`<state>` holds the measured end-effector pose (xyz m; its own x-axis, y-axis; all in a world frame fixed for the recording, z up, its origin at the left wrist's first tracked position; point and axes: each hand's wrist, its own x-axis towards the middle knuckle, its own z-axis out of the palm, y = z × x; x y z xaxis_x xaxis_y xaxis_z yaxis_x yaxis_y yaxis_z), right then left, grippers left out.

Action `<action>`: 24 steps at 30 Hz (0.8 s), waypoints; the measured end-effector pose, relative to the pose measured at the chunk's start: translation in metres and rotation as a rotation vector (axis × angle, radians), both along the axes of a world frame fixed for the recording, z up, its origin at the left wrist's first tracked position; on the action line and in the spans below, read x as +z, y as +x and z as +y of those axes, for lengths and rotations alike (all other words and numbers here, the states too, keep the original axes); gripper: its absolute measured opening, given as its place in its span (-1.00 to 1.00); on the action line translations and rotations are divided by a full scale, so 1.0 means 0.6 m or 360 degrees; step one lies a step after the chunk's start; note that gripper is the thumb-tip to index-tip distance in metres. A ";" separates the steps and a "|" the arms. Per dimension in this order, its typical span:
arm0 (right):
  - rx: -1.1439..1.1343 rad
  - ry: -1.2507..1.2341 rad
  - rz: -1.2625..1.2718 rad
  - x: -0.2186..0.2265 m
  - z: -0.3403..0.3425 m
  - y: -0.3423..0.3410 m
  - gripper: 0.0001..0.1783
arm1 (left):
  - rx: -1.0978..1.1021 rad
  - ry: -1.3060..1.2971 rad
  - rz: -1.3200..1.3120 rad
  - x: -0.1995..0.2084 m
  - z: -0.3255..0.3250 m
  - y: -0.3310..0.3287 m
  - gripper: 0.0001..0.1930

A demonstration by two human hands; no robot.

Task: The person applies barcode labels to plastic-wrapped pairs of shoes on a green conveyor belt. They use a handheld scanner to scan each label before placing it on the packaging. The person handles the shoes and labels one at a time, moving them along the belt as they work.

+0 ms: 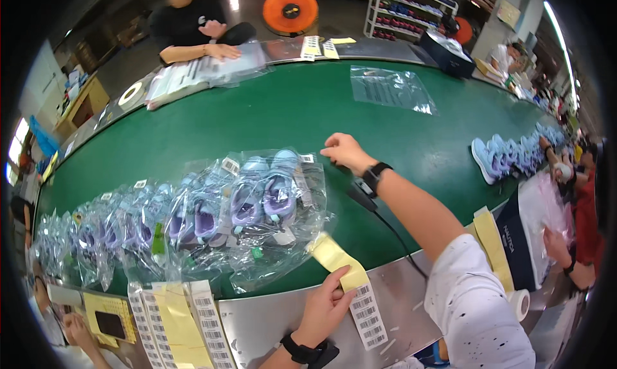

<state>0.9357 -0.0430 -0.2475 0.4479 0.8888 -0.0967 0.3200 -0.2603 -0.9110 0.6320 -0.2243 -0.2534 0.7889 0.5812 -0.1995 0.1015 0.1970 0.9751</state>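
Note:
My left hand (pixel 324 308) is closed on a strip of barcode labels (pixel 367 312) with yellow backing, over the metal edge at the front. Over the green belt, my right hand (pixel 350 154) has its fingertips pinched together; whatever they hold, if anything, is too small to make out. Just left of it lies a pair of blue and purple shoes (pixel 277 199) in a clear plastic bag, a white label (pixel 306 158) at the bag's upper corner. More bagged shoes (pixel 148 224) run in a row to the left. A black handheld device (pixel 362 195) with a cable sits beneath my right forearm.
Several barcode sheets (pixel 180 324) hang at the front edge. An empty clear bag (pixel 392 89) lies on the far belt (pixel 283 112). Unbagged blue shoes (pixel 508 154) stand at right, near a dark box (pixel 517 240). Across, a person's hand (pixel 223 51) rests on stacked plastic bags (pixel 186 80).

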 end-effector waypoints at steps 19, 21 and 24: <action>0.0394 0.0210 -0.0630 0.009 0.044 -0.250 0.20 | 0.0028 0.0332 -0.0053 0.001 -0.013 0.027 -0.74; 0.0703 0.0362 -0.0069 0.029 0.029 -0.224 0.16 | -0.0005 0.0346 0.0044 0.004 -0.007 0.017 -0.74; 0.0558 0.0242 0.0513 0.078 -0.071 -0.180 -0.17 | -0.0027 0.0331 0.0057 -0.013 -0.010 0.018 -0.73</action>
